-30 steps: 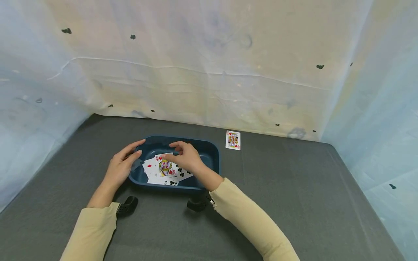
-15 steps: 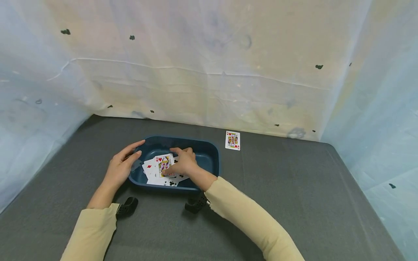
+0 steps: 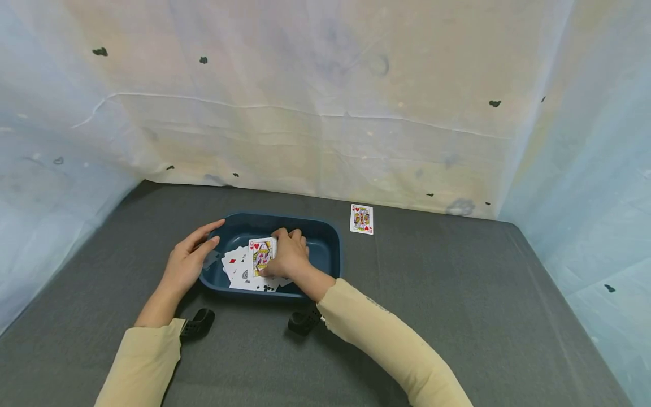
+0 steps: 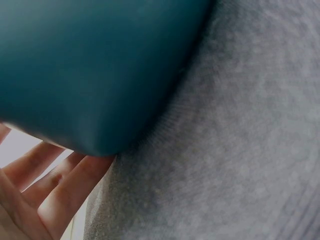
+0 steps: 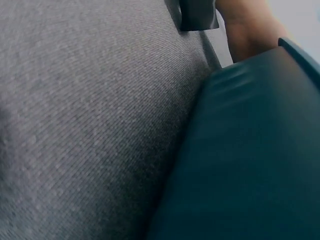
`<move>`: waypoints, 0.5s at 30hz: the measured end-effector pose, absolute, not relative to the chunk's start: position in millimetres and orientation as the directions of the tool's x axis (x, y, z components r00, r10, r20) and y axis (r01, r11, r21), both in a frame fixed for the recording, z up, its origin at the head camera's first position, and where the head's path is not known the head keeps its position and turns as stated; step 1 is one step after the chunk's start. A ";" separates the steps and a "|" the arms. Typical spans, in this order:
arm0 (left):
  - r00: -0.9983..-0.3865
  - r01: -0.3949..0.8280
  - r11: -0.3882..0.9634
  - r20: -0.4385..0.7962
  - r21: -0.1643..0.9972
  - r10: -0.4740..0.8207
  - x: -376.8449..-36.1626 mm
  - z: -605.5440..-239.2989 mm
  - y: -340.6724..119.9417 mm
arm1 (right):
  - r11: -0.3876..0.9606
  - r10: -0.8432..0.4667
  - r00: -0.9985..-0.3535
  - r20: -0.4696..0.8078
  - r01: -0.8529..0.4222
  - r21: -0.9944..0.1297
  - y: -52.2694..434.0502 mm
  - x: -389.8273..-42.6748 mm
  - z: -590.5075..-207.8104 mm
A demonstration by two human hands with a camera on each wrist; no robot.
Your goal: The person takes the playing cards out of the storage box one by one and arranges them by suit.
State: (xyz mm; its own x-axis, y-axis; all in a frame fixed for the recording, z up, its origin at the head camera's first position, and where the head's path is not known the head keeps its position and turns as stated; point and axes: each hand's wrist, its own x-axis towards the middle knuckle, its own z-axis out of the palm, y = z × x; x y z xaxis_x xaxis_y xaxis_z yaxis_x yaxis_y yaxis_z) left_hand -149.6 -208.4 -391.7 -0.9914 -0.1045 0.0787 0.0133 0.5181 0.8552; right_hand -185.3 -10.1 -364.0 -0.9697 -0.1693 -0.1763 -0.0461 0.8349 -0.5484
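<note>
Queen of hearts card [image 3: 262, 255], thin, light and slick, lies atop loose cards [image 3: 239, 271] in the blue tray [image 3: 325, 240]; right hand [image 3: 289, 255] pinches its right edge. Left hand [image 3: 187, 261], fingers relaxed, steadies the tray's left rim.

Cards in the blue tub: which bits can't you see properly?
- Head view: the right hand covers part of the card pile.
- Wrist views: the tub wall hides all cards.
- Head view: the card on the table is too small to read.
</note>
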 end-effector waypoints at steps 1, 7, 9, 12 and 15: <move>-0.991 0.012 0.517 0.077 0.856 -0.106 -149.4 -391.7 -208.2 | 0.832 -0.157 -0.974 -0.162 -0.042 -0.553 -10.1 -185.3 -364.1; -0.991 0.005 0.512 0.072 0.859 -0.112 -149.5 -390.8 -206.4 | 0.771 -0.128 -0.980 -0.149 -0.004 -0.637 -7.5 -185.1 -363.1; -0.992 0.005 0.511 0.070 0.860 -0.109 -149.9 -390.3 -205.6 | 0.737 -0.127 -0.982 -0.142 0.003 -0.676 -5.2 -184.5 -361.1; -0.992 0.000 0.514 0.065 0.858 -0.110 -149.8 -390.1 -205.4 | 0.657 -0.139 -0.986 -0.087 -0.027 -0.753 -2.1 -184.3 -357.7; -0.992 -0.004 0.519 0.062 0.855 -0.110 -149.7 -390.3 -206.3 | 0.501 -0.130 -0.991 0.014 -0.078 -0.862 0.6 -184.5 -354.4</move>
